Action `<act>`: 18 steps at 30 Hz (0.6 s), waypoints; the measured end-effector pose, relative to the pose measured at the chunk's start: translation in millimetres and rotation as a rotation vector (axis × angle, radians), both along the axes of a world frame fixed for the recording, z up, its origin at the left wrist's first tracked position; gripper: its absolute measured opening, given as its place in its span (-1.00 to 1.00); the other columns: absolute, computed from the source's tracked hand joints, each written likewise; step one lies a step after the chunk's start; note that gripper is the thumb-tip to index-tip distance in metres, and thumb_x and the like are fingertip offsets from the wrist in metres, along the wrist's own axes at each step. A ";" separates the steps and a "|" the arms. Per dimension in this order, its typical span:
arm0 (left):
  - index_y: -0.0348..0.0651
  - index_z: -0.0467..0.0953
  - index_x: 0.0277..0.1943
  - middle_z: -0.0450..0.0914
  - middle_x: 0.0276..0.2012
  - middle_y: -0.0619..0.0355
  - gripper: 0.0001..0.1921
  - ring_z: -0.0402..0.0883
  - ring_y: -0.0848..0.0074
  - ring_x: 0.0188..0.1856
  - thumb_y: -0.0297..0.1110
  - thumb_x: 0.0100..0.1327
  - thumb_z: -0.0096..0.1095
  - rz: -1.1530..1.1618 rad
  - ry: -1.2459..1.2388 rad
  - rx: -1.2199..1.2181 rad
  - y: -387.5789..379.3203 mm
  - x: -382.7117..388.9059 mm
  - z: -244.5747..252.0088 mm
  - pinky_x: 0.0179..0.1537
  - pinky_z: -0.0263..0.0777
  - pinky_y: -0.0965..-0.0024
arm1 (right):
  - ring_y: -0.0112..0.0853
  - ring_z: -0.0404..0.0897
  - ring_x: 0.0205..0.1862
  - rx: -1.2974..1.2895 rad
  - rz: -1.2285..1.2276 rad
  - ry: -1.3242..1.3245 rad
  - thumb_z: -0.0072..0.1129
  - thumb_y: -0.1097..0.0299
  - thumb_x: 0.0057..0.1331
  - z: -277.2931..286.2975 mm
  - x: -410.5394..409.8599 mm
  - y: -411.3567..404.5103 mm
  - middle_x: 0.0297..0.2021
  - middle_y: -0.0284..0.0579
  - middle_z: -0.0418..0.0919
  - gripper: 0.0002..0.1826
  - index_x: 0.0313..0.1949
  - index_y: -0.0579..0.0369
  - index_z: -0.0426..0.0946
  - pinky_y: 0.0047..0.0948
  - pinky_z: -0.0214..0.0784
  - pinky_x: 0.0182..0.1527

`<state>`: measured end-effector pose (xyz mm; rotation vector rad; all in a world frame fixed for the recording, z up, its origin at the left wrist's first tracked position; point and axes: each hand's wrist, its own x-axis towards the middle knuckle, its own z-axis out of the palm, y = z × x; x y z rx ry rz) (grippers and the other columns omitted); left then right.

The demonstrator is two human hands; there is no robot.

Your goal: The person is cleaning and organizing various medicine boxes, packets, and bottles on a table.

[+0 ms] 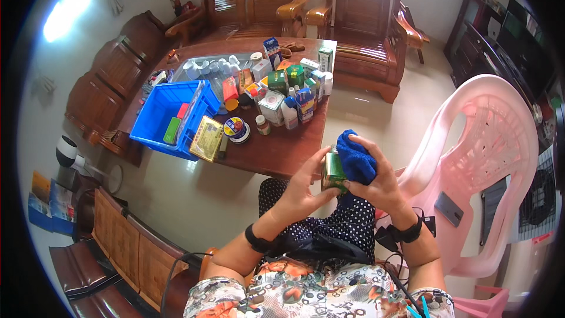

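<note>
My left hand (304,183) grips a small green box (334,168) with gold edging, thumb at the bottom and fingers on its far left side. My right hand (383,181) holds a bunched blue cloth (354,159) against the right side of the same box, its thumb near the lower corner. Part of the box is hidden behind the cloth and fingers. Both hands are above my lap, just off the near right corner of the wooden table (282,154).
Boxes and bottles crowd the table, among them a white bottle with a blue cap (289,114). A blue plastic crate (150,134) holding a few boxes overhangs the left edge beside a gold box (206,138). A pink plastic chair (446,172) bearing a phone (449,209) stands right.
</note>
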<state>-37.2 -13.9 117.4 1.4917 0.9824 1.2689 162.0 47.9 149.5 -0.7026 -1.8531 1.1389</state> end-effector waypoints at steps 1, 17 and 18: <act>-0.21 0.02 0.46 0.44 0.21 0.05 -0.18 0.50 0.49 0.15 -0.55 0.23 0.36 -0.048 0.070 -0.011 -1.0 -3.0 4.6 0.17 0.41 0.38 | -0.34 0.47 0.13 -0.005 0.000 -0.001 0.39 0.53 -0.03 2.3 -0.4 -0.5 0.09 -0.03 0.47 -0.15 0.32 0.08 0.28 -0.37 0.30 0.22; -0.17 0.17 0.32 0.42 0.12 0.15 -0.28 0.46 0.49 0.16 -0.61 0.14 0.38 0.302 -0.226 0.118 -3.1 8.2 -10.7 0.15 0.42 0.40 | -0.34 0.63 -0.20 -1.000 0.159 0.541 0.11 0.19 0.41 -39.4 -25.8 -3.3 -0.08 -0.11 0.58 -0.50 0.25 0.12 0.31 -0.34 0.58 -0.23; -0.17 0.18 0.31 0.42 0.11 0.14 -0.28 0.45 0.47 0.15 -0.56 0.13 0.42 0.348 -0.097 0.172 -1.2 7.9 -16.3 0.14 0.40 0.39 | -0.33 0.64 -0.20 -1.067 0.155 0.554 0.11 0.21 0.41 -45.8 -22.4 -2.7 -0.07 -0.10 0.58 -0.51 0.24 0.12 0.31 -0.34 0.58 -0.21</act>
